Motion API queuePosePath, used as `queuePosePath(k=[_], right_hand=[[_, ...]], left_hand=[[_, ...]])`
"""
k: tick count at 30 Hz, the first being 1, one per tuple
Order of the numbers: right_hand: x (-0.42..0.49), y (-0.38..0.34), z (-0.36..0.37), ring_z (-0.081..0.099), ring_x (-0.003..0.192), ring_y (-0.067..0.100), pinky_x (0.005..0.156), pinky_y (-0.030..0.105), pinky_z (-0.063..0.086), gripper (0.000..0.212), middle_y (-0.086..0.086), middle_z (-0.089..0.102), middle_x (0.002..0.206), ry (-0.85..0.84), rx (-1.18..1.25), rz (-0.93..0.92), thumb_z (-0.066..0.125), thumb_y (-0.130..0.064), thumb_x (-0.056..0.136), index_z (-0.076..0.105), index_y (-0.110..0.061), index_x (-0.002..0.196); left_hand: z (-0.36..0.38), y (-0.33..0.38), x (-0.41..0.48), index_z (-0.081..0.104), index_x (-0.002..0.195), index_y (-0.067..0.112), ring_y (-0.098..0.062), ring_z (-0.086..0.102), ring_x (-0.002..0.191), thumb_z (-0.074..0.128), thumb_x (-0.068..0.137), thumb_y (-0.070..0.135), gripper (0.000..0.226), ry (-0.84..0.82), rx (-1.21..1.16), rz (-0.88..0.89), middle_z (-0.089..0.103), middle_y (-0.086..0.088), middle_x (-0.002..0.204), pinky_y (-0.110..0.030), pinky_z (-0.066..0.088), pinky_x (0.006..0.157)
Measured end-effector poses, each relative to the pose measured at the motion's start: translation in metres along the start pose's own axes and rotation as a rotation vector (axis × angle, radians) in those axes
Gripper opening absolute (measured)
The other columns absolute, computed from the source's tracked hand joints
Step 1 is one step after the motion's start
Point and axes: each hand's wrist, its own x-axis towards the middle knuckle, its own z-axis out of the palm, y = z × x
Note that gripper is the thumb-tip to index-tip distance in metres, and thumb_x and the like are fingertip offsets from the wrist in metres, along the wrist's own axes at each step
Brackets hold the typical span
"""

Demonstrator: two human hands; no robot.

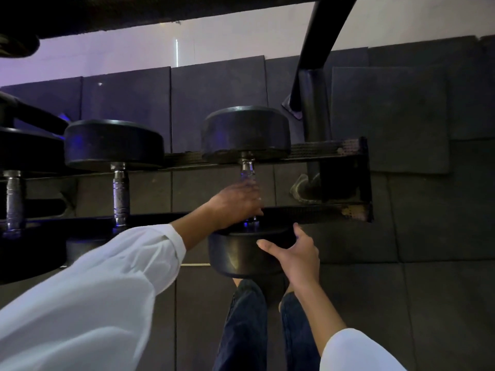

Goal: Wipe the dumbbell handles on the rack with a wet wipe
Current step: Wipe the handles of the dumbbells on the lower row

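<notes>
A black dumbbell (245, 132) lies across the two rails of the rack (321, 149), with its metal handle (247, 170) between the rails. My left hand (235, 203) is curled round the lower part of that handle; I cannot make out a wipe under its fingers. My right hand (297, 250) rests with spread, straight fingers on the near head (235, 253) of the same dumbbell. To the left lies a second dumbbell (113, 143) with a bare knurled handle (121, 194), and a third handle (13, 202) shows at the left edge.
A black upright post (314, 108) of the rack stands just right of the dumbbell. An upper shelf (160, 12) hangs overhead. Dark rubber floor tiles (428, 290) lie below, and my legs in dark trousers (249, 330) are under the near dumbbell head.
</notes>
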Motion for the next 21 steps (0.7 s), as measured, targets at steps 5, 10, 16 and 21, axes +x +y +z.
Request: queuePosePath(k=[5,10,16,21], right_hand=[[0.0,0.001,0.001,0.041,0.131,0.023,0.106,0.037,0.038,0.097,0.005,0.048,0.139,0.0,-0.007,-0.01,0.081,-0.039,0.066,0.031,-0.014,0.145],[-0.001,-0.001,-0.001,0.033,0.135,0.024,0.105,0.035,0.033,0.095,0.005,0.042,0.144,-0.008,-0.022,-0.03,0.079,-0.038,0.069,0.027,-0.013,0.145],[-0.001,-0.001,-0.002,0.029,0.137,0.023,0.107,0.034,0.03,0.097,0.005,0.039,0.146,-0.01,-0.008,-0.019,0.08,-0.038,0.068,0.027,-0.014,0.146],[-0.001,0.0,0.0,0.032,0.136,0.024,0.107,0.036,0.032,0.097,0.006,0.04,0.146,0.003,-0.02,-0.012,0.079,-0.039,0.067,0.028,-0.013,0.145]], left_hand=[[-0.008,-0.031,0.019,0.072,0.084,0.03,-0.012,0.063,0.105,0.062,0.079,0.036,0.012,-0.017,0.226,0.089,0.071,0.009,0.096,-0.036,0.04,0.103],[0.008,-0.003,0.008,0.071,0.077,0.026,-0.017,0.065,0.092,0.048,0.082,0.032,0.024,0.004,0.122,0.086,0.069,0.005,0.085,-0.033,0.031,0.092],[-0.012,-0.029,0.018,0.07,0.073,0.032,-0.01,0.064,0.089,0.029,0.079,0.032,0.041,0.014,0.153,0.042,0.067,0.016,0.082,-0.027,0.04,0.08],[0.026,-0.014,-0.003,0.068,0.099,0.019,-0.028,0.057,0.109,0.047,0.082,0.016,0.027,0.206,-0.1,-0.037,0.066,0.0,0.113,-0.041,0.057,0.071]])
